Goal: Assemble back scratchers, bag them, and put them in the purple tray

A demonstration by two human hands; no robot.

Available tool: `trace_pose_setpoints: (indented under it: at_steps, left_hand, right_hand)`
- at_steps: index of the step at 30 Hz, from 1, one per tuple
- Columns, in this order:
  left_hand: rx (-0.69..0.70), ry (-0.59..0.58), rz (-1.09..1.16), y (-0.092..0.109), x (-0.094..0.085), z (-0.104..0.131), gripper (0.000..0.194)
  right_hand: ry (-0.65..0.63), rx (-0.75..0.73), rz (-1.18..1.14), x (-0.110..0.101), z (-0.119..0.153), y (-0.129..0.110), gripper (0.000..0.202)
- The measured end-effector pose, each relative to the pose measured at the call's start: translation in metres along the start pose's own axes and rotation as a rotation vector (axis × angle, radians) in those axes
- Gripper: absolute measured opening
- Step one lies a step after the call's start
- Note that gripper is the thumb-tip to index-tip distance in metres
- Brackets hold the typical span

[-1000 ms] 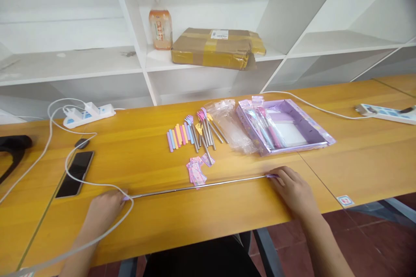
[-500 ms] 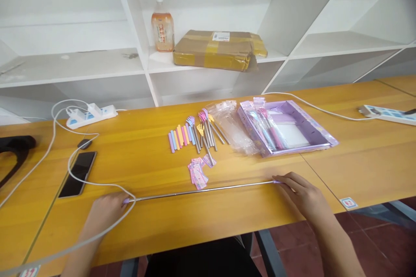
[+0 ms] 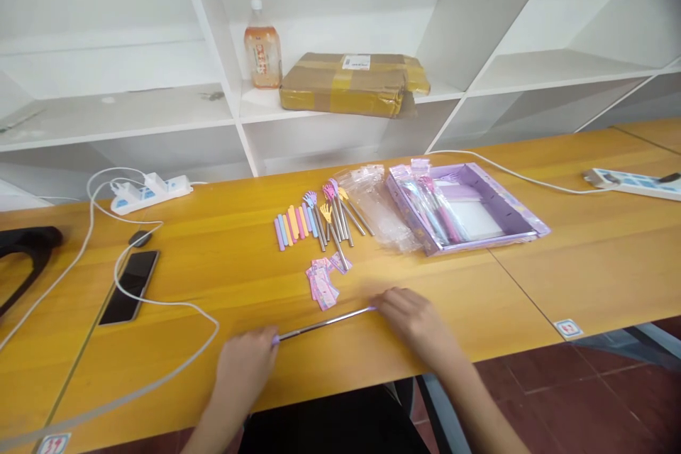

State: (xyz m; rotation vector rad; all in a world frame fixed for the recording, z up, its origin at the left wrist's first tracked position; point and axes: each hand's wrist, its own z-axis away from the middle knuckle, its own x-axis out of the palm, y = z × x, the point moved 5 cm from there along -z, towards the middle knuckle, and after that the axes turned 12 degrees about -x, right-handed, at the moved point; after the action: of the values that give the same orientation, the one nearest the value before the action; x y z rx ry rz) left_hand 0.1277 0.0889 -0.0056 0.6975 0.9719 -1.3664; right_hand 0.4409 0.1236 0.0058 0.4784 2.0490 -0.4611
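A thin metal telescopic rod (image 3: pixel 324 325) with purple ends spans the space between my hands, above the table's front part. My left hand (image 3: pixel 249 358) is closed round its left end. At the right end, my right hand (image 3: pixel 407 313) grips the other purple tip, slightly blurred. Beyond the rod lie small pink printed cards (image 3: pixel 322 282). Behind them rest several metal rods with small hand-shaped heads (image 3: pixel 338 209) in blue, pink, purple and yellow. A row of coloured sleeves (image 3: pixel 295 225) sits to their left.
Clear plastic bags (image 3: pixel 372 206) lie beside a purple box (image 3: pixel 482 245) holding wrapped scratchers. On the left are a phone (image 3: pixel 128 287), a loose white cable (image 3: pixel 175 303) and a power strip (image 3: pixel 152 193). A taped carton (image 3: pixel 345 85) and a bottle (image 3: pixel 262 53) stand on the shelf.
My hands have moved towards each other, and the rod between them is much shorter. The left hand has come out from beside the white cable loop.
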Motion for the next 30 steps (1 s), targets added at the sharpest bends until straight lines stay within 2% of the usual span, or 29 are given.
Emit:
trace_pose_setpoints:
  at_steps: [2, 4, 6, 13, 20, 30]
  left_hand:
    - [0.031, -0.012, 0.043, 0.025, 0.002, 0.004, 0.041]
    - [0.044, -0.016, 0.061, 0.039, 0.004, 0.004, 0.045]
    - [0.066, -0.013, 0.065, 0.043, 0.005, 0.001, 0.046]
    - [0.142, 0.005, 0.084, 0.035, 0.010, -0.009, 0.040]
    - [0.172, 0.050, 0.084, 0.034, 0.018, -0.015, 0.032]
    - [0.180, 0.064, 0.106, 0.035, 0.018, -0.016, 0.028]
  right_hand:
    - [0.007, -0.123, -0.046, 0.020, -0.023, -0.034, 0.018]
    - [0.018, -0.108, -0.025, 0.036, -0.035, -0.053, 0.018]
    - [0.045, -0.059, -0.038, 0.047, -0.039, -0.059, 0.017]
    - [0.085, 0.005, -0.135, 0.060, -0.026, -0.048, 0.011]
    - [0.087, 0.012, -0.125, 0.058, -0.025, -0.047, 0.011]
    - [0.094, 0.083, -0.183, 0.058, -0.025, -0.041, 0.009]
